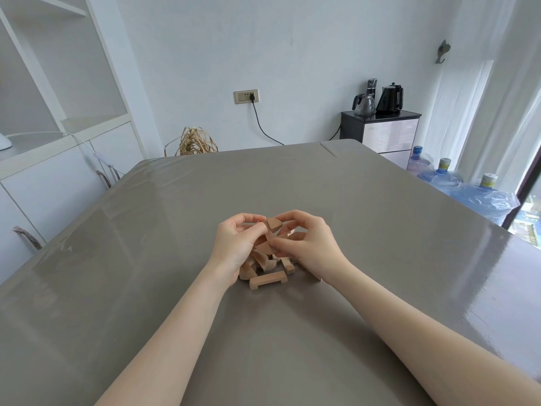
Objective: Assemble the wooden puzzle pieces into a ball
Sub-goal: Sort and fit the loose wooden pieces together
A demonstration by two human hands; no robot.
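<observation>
A: What's on the grey table (pixel 322 317)?

B: A loose pile of wooden pieces (pixel 265 266) below both hands, a notched bar (pixel 268 280) nearest.

A: And the hands?

B: The left hand (pixel 234 244) and right hand (pixel 311 244) pinch 2 curved pieces (pixel 272 234) together above the pile. Line up the notches squarely, then slide gently; forcing would likely jam.

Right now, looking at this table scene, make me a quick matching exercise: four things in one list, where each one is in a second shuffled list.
Things:
1. rounded wooden piece
2. notched flat bar
3. black kettle
4. blue water jugs

Places:
A. on the dark cabinet by the wall
B. on the floor right of the table
C. pinched between both hands
D. lying on the table, nearest the camera in the pile

Pairs: 1-C, 2-D, 3-A, 4-B
</observation>
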